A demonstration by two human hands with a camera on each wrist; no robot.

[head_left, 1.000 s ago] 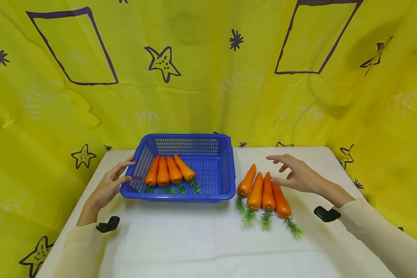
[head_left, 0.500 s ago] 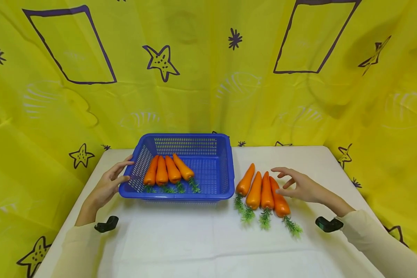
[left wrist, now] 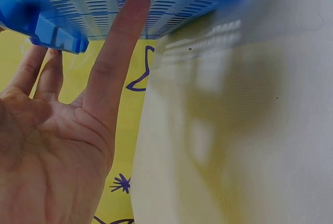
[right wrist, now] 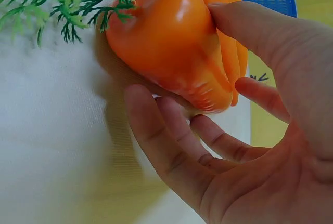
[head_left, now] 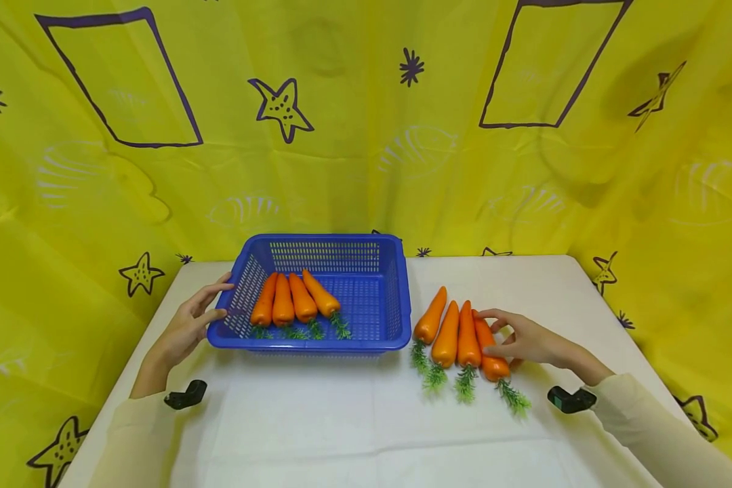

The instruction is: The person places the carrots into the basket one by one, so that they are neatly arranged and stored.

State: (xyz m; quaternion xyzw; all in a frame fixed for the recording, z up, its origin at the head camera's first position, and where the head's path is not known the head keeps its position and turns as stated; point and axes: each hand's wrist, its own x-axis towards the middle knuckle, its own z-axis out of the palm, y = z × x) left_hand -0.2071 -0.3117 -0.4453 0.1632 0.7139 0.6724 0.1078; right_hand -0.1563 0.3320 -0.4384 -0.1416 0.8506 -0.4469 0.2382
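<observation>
A blue plastic basket (head_left: pixel 317 343) holds several orange carrots (head_left: pixel 283 301) with green tops, lying side by side in its left half. My left hand (head_left: pixel 186 332) rests at the basket's left side, fingers extended against the rim; in the left wrist view its thumb (left wrist: pixel 122 47) overlaps the slotted wall. To the right, several more carrots lie in a row on the table. Over the rightmost carrot (head_left: pixel 493 362) is my right hand (head_left: pixel 527 339). In the right wrist view its thumb (right wrist: pixel 250 24) is at one side of that carrot, while the spread fingers (right wrist: pixel 156 135) curve beside the other, a small gap showing.
White cloth covers the table (head_left: pixel 317 420). A yellow curtain (head_left: pixel 354 169) with dark star drawings hangs behind and along both sides. Each wrist wears a small black device. The basket's right wall stands close to the leftmost loose carrot (head_left: pixel 432 318).
My right hand has come down from above the loose carrots and moved slightly right, onto the rightmost one. My left hand stays at the basket; the carrots keep their places.
</observation>
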